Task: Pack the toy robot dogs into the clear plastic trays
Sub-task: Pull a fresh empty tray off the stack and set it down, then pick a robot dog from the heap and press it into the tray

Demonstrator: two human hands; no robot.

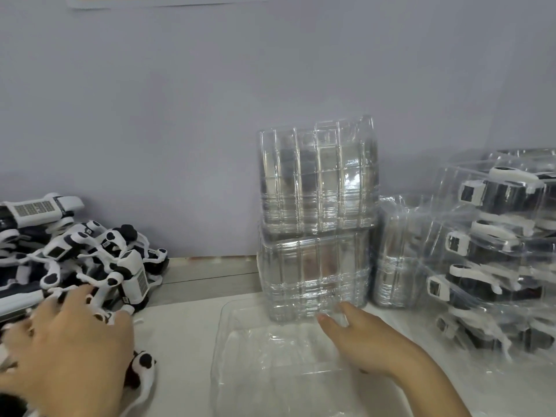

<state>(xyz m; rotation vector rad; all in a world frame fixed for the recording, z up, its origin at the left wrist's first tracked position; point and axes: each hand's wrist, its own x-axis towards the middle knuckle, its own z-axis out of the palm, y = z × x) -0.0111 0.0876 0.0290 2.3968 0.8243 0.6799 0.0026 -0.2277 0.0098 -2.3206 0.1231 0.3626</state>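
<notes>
A heap of black-and-white toy robot dogs (90,260) lies at the left of the table. My left hand (69,350) lies spread over the near side of the heap, fingers on a dog's legs; part of a dog (141,365) shows from under the palm. One clear plastic tray (240,371) lies flat on the table in front of me, with no dog in it. My right hand (364,344) reaches over its far right corner, fingers straight, tips touching the base of a stack of clear trays (316,224).
The tray stack stands against the grey wall in two tiers. A second, lower stack of clear trays (397,254) stands to its right. Trays packed with dogs (496,254) are piled at the far right. The table surface (183,335) is white.
</notes>
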